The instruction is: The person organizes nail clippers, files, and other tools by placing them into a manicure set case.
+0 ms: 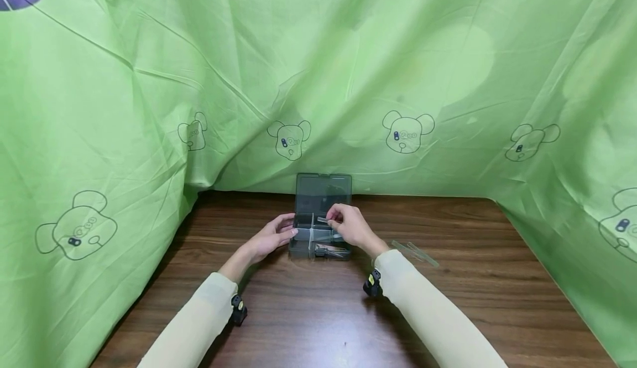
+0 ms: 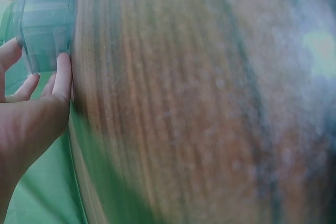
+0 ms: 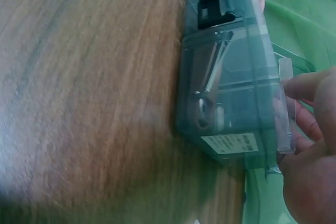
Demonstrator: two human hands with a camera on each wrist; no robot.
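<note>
A see-through grey-green compartment box (image 1: 300, 250) stands on the table, its lid (image 1: 323, 188) raised at the back. My left hand (image 1: 270, 237) holds the box at its left end, with thumb and fingers at the wall. Over the back right compartment, my right hand (image 1: 350, 226) pinches a clear flat strip (image 3: 285, 129) between thumb and fingers. Through the front wall show a long shiny metal item (image 3: 212, 69) with a rounded end, and a small black piece (image 3: 210, 11) beside it. A divider (image 1: 312, 235) runs from front to back inside the box.
Several clear strips (image 1: 423, 254) lie on the brown wooden table (image 1: 478, 279), right of the right forearm. A green cloth (image 1: 348, 69) with printed bear heads hangs behind the table and along both sides. A white label (image 3: 231, 143) sticks on the box's end.
</note>
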